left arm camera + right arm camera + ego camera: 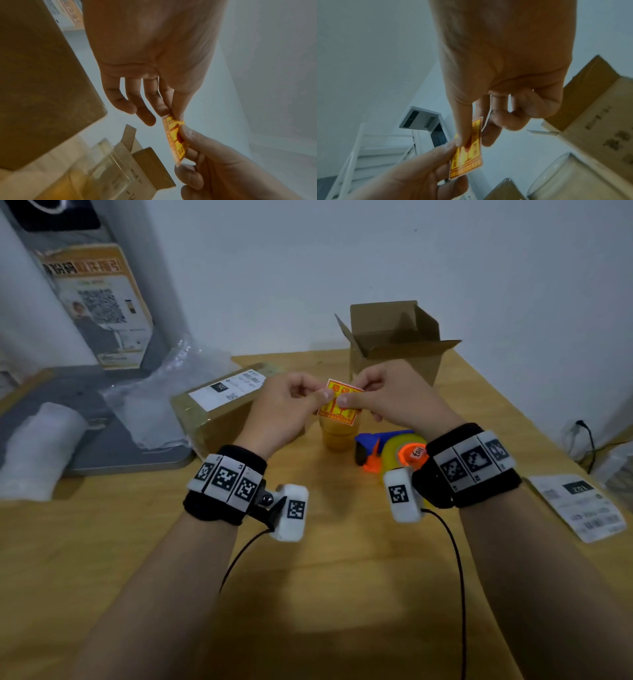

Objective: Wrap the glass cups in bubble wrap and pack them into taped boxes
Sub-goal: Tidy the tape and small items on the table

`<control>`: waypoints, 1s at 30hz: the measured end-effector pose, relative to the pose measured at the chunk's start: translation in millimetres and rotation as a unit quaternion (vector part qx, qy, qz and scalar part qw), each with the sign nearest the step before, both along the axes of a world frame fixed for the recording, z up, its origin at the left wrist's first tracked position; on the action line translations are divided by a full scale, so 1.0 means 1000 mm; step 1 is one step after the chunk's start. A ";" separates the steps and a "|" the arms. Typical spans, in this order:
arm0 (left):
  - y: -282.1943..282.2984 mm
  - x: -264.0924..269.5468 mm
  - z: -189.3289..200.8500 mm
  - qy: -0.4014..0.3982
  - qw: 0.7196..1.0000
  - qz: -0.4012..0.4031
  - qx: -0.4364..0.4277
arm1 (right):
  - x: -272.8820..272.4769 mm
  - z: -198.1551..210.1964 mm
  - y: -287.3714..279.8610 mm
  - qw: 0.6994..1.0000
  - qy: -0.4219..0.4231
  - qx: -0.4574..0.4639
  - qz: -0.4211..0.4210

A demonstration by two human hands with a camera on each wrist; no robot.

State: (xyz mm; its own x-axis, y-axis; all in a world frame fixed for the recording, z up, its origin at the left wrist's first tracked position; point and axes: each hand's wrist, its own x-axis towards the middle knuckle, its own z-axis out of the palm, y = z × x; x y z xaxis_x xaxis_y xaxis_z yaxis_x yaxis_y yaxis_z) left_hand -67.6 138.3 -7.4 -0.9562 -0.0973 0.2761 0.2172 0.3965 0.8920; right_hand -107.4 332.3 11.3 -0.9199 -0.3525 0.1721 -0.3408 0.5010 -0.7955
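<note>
Both hands hold a yellow and red sticker [339,402] in the air above an empty glass cup [337,436] that stands on the wooden table [308,594]. My left hand [325,395] pinches the sticker's left edge between thumb and forefinger. My right hand [346,400] pinches its right part the same way. In the left wrist view the sticker [173,138] is seen edge-on between the two hands. In the right wrist view the sticker [469,155] shows its printed face. An open cardboard box [394,344] stands behind the cup.
A taped box with a white label [222,402] lies left of the cup. A blue and orange tape dispenser [387,453] sits under my right wrist. Loose bubble wrap [154,392] and a white roll [37,446] lie at the left. A label sheet [582,505] lies at the right.
</note>
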 end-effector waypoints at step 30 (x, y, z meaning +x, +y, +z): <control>-0.042 -0.020 -0.027 -0.059 0.981 -0.008 0.186 | -0.020 -0.025 -0.063 0.995 0.090 -0.048 0.010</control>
